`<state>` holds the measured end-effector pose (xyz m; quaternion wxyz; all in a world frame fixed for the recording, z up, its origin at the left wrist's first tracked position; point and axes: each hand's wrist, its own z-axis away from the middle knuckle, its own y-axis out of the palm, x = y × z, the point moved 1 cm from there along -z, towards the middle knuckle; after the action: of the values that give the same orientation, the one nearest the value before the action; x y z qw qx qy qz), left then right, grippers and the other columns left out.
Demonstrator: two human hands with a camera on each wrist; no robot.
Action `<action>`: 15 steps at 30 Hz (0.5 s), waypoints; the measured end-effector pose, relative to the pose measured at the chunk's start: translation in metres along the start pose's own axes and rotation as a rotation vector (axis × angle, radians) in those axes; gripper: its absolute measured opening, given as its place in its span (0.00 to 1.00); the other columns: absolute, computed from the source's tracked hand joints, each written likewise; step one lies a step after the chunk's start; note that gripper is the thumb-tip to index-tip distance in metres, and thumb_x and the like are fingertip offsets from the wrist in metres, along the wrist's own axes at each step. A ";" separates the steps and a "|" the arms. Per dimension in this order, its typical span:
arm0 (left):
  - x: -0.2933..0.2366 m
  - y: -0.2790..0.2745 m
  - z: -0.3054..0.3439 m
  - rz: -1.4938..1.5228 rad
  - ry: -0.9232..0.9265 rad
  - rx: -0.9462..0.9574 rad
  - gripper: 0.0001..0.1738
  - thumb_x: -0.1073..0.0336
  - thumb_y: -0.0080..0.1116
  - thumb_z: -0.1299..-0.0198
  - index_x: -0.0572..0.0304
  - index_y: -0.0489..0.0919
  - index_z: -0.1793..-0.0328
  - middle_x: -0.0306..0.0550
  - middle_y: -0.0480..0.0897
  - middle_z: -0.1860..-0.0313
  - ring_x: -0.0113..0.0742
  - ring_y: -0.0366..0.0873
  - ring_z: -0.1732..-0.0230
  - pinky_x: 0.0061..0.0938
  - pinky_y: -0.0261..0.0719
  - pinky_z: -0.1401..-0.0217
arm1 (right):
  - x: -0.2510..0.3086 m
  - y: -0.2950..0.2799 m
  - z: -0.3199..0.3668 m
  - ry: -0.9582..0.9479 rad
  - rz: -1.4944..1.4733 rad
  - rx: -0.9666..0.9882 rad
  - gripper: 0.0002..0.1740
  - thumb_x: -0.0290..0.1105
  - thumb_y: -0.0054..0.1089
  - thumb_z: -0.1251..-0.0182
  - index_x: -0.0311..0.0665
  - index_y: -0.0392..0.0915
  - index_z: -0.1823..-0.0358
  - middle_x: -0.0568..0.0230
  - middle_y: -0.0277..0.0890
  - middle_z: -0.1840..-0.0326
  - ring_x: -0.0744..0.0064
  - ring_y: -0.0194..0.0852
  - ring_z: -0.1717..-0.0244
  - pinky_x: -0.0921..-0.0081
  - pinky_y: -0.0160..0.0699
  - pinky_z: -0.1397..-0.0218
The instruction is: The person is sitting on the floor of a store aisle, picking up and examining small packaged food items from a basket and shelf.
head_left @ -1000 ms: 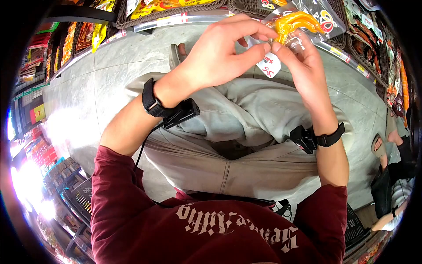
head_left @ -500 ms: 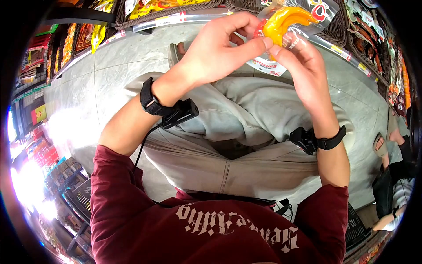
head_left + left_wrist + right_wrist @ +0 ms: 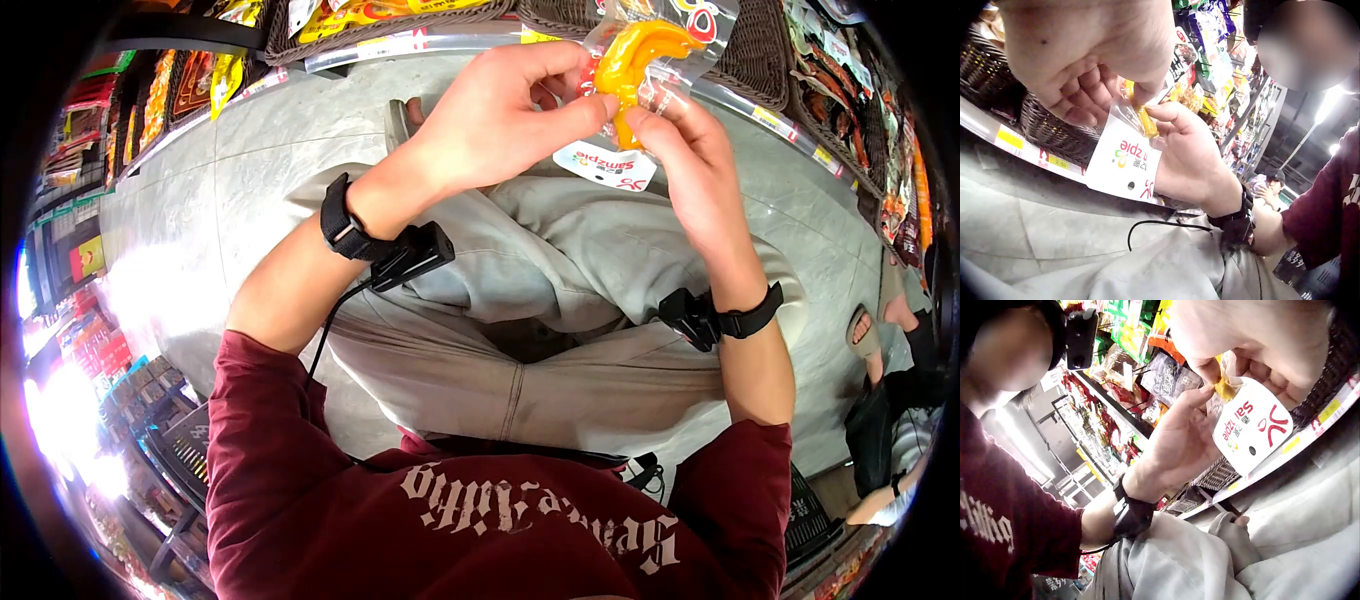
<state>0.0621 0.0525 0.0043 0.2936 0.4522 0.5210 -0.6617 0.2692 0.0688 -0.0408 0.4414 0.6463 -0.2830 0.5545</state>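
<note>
Seemingly left hand (image 3: 480, 125), right hand (image 3: 700, 175), pinching packet (image 3: 606, 163) edge

Person, head view. The maroon sweatshirt (image 3: 300, 500) bore white blackletter lettering (image 3: 540, 510) across the chest, and its sleeves were pushed above the elbows. The trousers (image 3: 560, 300) were pale grey. Behind the left hand (image 3: 490, 120) a black wrist strap (image 3: 340, 232) carried a small black camera (image 3: 412, 257) with a thin black cable (image 3: 325, 340). The right hand (image 3: 700, 170) had a matching strap.

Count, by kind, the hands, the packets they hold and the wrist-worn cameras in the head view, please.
Hands: 2 (left hand, right hand)
Packets: 1 (clear packet with yellow contents, pinched by both hands)
Cameras: 2 (left wrist camera, right wrist camera)
Total: 5
</note>
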 end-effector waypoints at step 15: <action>-0.001 0.001 0.002 -0.012 0.075 -0.015 0.11 0.66 0.66 0.27 0.65 0.83 0.45 0.31 0.83 0.59 0.18 0.76 0.58 0.20 0.77 0.52 | -0.005 -0.004 0.001 -0.075 0.100 -0.001 0.11 0.30 0.61 0.21 0.31 0.82 0.45 0.75 0.80 0.60 0.88 0.74 0.61 0.83 0.73 0.60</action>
<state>0.0633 0.0498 0.0051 0.2731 0.4715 0.5391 -0.6422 0.2723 0.0690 -0.0471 0.4027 0.6513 -0.3317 0.5510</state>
